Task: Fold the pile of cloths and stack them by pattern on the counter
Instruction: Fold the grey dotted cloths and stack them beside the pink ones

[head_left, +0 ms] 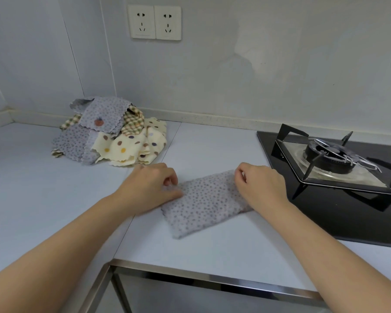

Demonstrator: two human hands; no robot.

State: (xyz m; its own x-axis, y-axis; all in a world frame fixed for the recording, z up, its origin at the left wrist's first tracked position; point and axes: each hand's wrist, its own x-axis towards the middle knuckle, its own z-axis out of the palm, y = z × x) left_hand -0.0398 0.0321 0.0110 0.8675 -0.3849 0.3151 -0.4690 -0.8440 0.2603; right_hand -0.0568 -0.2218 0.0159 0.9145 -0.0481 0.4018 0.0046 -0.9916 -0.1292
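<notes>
Looking down from the head camera at a pale counter (32, 188). Folded into a long band and lying flat near the front edge: a grey dotted cloth (203, 202), set slantwise, left end nearer, right end farther back. Held at both ends.

At the left end, the left hand (149, 188): fingers curled in, thumb laid on the fabric, pinching the bunched edge, somewhat blurred there. At the right end, the right hand (262, 188): knuckles up, fingertips curled against the thumb on the far right corner, wrist covering the near right corner. Between the two hands, the whole middle of the band bare and resting on the counter.

Farther back and to the left, near the wall corner and well apart from both hands: the unfolded pile of cloths (108, 134), heaped loosely. Grey dotted ones on top, a green-and-tan checked one poking out, cream ones with big coloured spots along the right and front.

To the right, near the right hand: a black glass hob (303, 222) with a gas burner (330, 159) under a dark pan support. On the wall above, two white sockets (154, 22). At the bottom, a steel rim (190, 276) along the counter's front.
</notes>
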